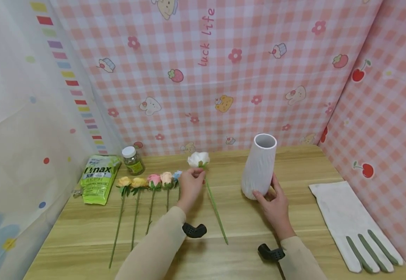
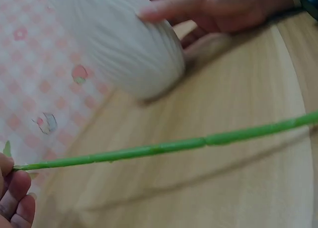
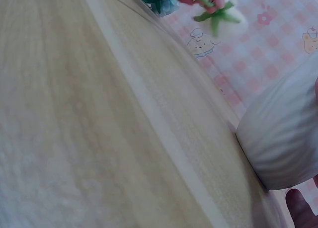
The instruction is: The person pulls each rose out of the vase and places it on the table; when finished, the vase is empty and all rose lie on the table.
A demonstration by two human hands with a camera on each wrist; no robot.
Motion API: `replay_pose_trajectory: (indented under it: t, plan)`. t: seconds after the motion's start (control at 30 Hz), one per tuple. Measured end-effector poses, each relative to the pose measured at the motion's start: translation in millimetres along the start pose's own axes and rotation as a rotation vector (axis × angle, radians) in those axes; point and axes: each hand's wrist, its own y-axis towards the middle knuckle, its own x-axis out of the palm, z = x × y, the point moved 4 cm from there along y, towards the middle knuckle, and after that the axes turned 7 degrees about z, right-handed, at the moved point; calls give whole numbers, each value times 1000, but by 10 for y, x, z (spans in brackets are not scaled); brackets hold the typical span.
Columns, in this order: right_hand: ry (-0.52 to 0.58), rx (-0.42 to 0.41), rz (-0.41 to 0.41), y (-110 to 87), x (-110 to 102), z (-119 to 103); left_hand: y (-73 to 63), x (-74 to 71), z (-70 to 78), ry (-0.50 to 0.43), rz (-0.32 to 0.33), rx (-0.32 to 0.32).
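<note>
My left hand [image 1: 191,186] pinches an artificial white flower [image 1: 198,159] by its stem, just under the bloom. The green stem [image 2: 159,148] slants down toward the front of the table, and its shadow falls on the wood in the left wrist view. To the right, a white ribbed vase [image 1: 259,169] leans slightly, its round mouth facing up. My right hand [image 1: 275,208] holds the vase low down, thumb at the front and fingers round the right side. In the right wrist view the vase's base [image 3: 278,153] is close over the tabletop.
Left of my left hand lies a row of flowers: yellow [image 1: 124,181], another yellow [image 1: 139,182], pink [image 1: 154,180], peach [image 1: 166,178] and blue [image 1: 176,175]. Behind them are a green packet [image 1: 99,181] and a white-lidded jar [image 1: 132,161]. White gloves [image 1: 346,214] lie at the right.
</note>
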Motion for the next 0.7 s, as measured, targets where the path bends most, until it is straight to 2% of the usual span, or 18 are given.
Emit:
replay_pose_trajectory:
  t: [0.1,0.2,0.43,0.7]
  plan:
    - [-21,-11,-6,-19,-7,-132,-38,27,-86,73,-12,15]
    - [-31,-6,-4,-25,-9,-157,-79,51,-149,144,-19,40]
    - [5,2,10,10,-2,69,-137,106,-212,232,-35,111]
    - [1,15,15,27,0,228,-137,130,-266,243,-51,108]
